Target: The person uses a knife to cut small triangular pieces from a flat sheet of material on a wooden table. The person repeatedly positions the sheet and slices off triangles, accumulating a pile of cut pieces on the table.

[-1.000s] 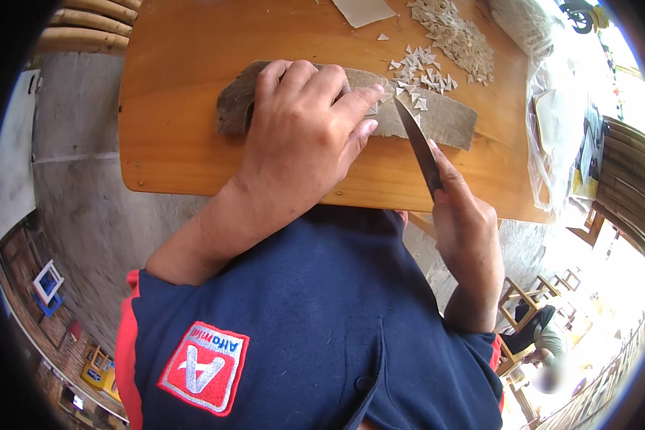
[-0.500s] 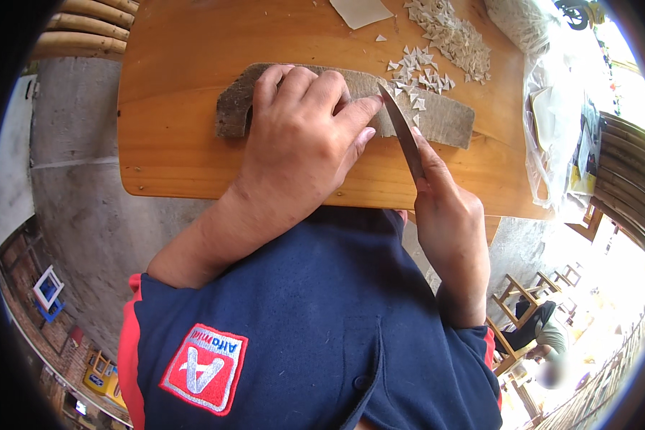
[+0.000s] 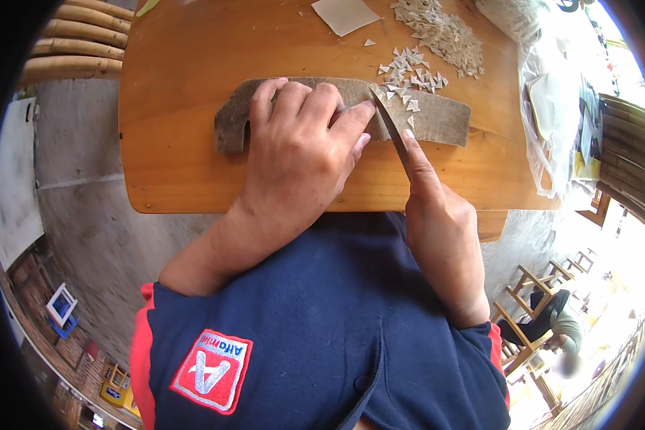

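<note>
I see the left hand (image 3: pixel 294 143) bent over the left part of the board (image 3: pixel 441 118); I cannot tell what its fingertips pin. The right hand (image 3: pixel 441 215), nearer me than the board, is closed around the knife (image 3: pixel 392 129), whose blade slants over the board's near edge. White triangle chips (image 3: pixel 413 105) lie on the board's right half and beyond its far edge.

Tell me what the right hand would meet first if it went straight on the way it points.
Beyond the knife it holds, the right hand would probably meet the greyish-brown board first, with small pale triangles on it. Its height is hard to judge, so it might pass over.
</note>
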